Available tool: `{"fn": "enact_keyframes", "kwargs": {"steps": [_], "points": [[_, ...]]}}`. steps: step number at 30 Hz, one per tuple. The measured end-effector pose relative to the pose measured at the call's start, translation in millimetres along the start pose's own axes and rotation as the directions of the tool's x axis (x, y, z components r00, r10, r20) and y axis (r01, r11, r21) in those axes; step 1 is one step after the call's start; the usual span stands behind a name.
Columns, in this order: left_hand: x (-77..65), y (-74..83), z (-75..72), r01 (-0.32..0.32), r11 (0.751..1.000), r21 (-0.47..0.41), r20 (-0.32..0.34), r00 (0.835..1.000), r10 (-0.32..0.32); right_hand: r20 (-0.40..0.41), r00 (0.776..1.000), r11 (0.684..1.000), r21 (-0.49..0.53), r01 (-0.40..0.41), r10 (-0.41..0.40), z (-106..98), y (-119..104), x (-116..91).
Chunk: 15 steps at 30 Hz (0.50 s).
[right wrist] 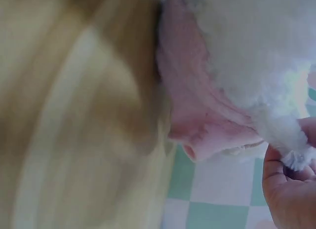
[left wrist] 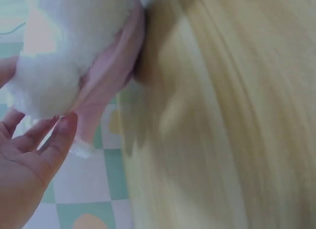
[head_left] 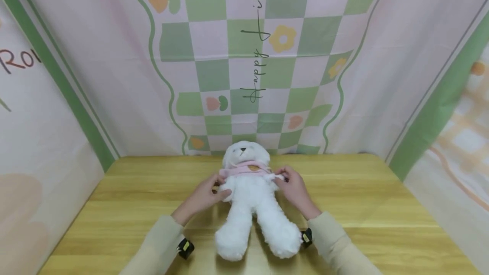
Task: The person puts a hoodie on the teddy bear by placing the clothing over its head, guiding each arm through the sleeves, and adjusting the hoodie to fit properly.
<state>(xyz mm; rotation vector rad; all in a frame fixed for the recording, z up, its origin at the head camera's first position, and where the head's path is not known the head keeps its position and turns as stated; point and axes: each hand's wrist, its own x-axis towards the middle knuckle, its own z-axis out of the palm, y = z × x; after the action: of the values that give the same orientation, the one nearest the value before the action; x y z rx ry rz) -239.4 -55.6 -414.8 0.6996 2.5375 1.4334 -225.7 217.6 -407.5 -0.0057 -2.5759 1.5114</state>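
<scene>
A white plush teddy bear (head_left: pixel 252 194) lies on its back, its head toward the patterned cloth and its legs toward me. Round its neck and upper chest is a pink garment (head_left: pixel 240 169) with a small brown patch. My left hand (head_left: pixel 204 194) holds the bear's arm on the left side; in the left wrist view its fingers lie about the fluffy paw (left wrist: pixel 44 86), beside the pink cloth. On the other side, my right hand (head_left: pixel 296 188) pinches the tip of the bear's other arm (right wrist: pixel 284 135) between thumb and fingers. The garment's underside is hidden.
The bear lies on a wooden table (head_left: pixel 153 190). A green-and-white checked cloth (head_left: pixel 244 71) hangs behind the table's far edge, with more printed cloth at both sides. Black devices (head_left: pixel 186 248) sit at both wrists, near the bear's feet.
</scene>
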Motion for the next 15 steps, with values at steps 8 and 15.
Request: {"fn": "enact_keyframes", "kwargs": {"steps": [8,15], "points": [[6.5,1.5,12.3,0.029,0.997,0.078,-0.039,0.999,-0.026,0.113,0.990,0.995,-0.037,0.091,-0.086,-3,-2,0],[13.5,3.8,22.4,-0.014,0.988,0.156,0.000,1.000,0.014,0.244,0.955,0.972,-0.122,0.201,-0.167,0,-9,0]]}}
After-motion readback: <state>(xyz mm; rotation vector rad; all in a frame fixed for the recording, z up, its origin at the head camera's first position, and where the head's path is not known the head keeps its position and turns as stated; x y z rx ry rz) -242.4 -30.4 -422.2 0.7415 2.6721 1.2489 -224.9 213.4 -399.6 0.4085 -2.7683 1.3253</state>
